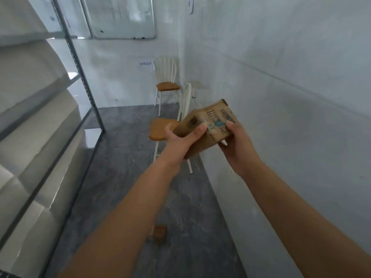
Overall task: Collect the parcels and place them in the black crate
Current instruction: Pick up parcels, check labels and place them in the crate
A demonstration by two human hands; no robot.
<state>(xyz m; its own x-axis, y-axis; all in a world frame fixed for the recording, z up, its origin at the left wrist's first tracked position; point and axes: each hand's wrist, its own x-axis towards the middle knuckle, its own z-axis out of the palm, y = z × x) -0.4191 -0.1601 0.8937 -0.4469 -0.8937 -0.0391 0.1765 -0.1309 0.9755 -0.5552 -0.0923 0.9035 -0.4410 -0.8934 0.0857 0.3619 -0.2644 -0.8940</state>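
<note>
A small brown cardboard parcel (pixel 208 127) with printed marks and clear tape is held up in front of me, tilted. My left hand (pixel 180 141) grips its left end, thumb on top. My right hand (pixel 234 145) holds its right end from below and the side. A second small brown parcel (pixel 159 233) lies on the grey floor beneath my left forearm, partly hidden by it. The black crate is not in view.
A metal shelf rack (pixel 84 81) with white sheeting runs along the left. Two white chairs with wooden seats stand ahead, the near chair (pixel 162 129) just behind the parcel, the far chair (pixel 166 85) by the back wall. A white wall (pixel 291 97) is close on the right.
</note>
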